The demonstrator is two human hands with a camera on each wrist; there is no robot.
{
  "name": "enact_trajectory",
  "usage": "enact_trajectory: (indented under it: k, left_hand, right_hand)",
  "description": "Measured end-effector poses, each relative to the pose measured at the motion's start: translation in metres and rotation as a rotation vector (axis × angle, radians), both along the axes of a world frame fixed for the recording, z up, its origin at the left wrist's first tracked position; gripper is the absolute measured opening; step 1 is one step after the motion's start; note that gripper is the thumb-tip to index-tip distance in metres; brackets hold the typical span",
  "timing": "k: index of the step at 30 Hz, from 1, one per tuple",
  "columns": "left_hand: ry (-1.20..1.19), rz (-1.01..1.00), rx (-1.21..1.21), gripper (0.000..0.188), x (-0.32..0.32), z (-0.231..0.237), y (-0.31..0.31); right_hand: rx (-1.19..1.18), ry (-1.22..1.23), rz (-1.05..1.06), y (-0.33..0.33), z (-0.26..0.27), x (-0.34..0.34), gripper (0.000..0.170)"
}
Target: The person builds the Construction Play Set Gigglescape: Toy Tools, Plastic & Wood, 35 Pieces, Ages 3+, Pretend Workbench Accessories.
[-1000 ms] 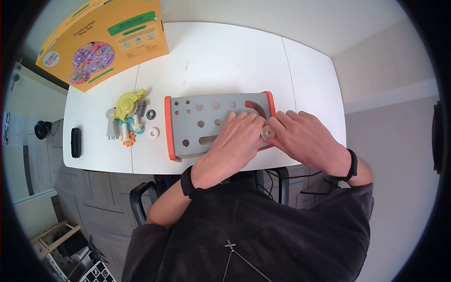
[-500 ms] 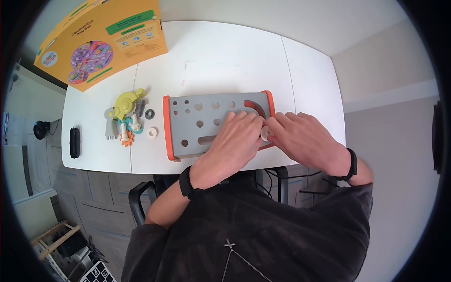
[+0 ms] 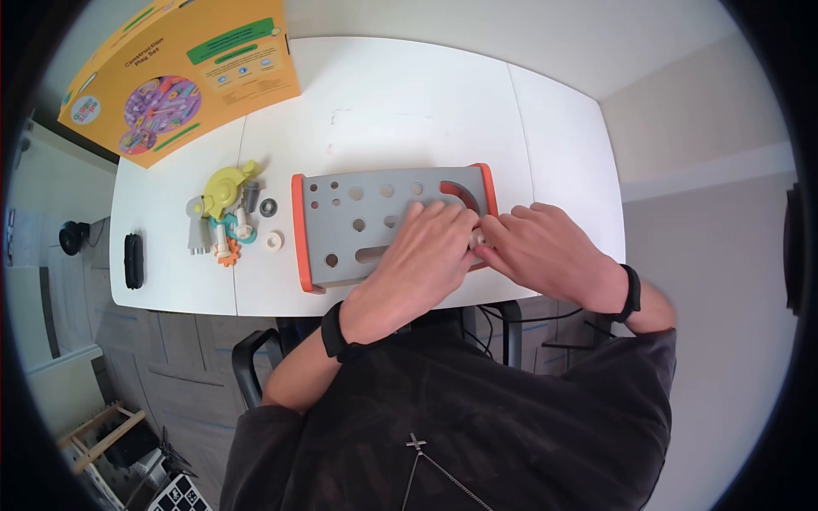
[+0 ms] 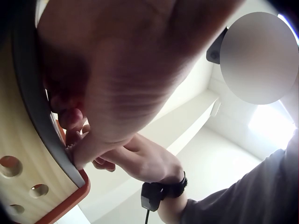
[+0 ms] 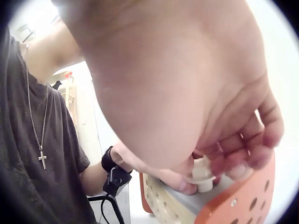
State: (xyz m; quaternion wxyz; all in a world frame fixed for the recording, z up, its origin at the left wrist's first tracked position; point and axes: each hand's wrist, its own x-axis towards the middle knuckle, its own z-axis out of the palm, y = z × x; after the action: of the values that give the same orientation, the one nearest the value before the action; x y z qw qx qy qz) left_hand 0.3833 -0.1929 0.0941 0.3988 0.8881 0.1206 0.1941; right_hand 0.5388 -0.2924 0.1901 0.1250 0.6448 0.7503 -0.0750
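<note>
In the head view, the left-hand grip [image 3: 419,254] hides the four o'clock part of the grey board [image 3: 375,209]. From the right wrist, the upper end of the white piece [image 5: 204,184] is lost behind the right-hand grip [image 5: 187,93], which itself is cut at twelve o'clock. Toward eleven o'clock in the head view, the top edge crops the yellow box [image 3: 183,81]; its finest print is too small for reading.
</note>
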Motion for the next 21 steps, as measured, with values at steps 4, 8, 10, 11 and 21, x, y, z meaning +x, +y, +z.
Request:
enact_trajectory:
  k: [4,8,10,11,21]
  left_hand:
    - [-0.051,0.022,-0.046,0.03,-0.001,0.004,-0.003]
    - [-0.022,0.033,-0.064,0.033,-0.001,0.006,-0.002]
    - [0.072,0.014,-0.048,0.034,-0.001,0.009,0.0]
    - [0.054,0.003,-0.066,0.034,-0.001,0.009,0.0]
    - [-0.011,-0.012,-0.08,0.036,-0.002,0.005,0.001]
  right_hand:
    - [-0.386,-0.184,-0.192,0.018,0.016,-0.014,0.035]
    - [-0.085,-0.066,-0.076,0.006,0.018,-0.01,0.033]
    - [0.099,0.026,0.045,-0.003,0.009,-0.001,0.031]
    - [0.092,0.035,0.096,-0.004,0.005,0.004,0.03]
    - [-0.136,-0.098,-0.086,0.007,-0.002,-0.006,0.028]
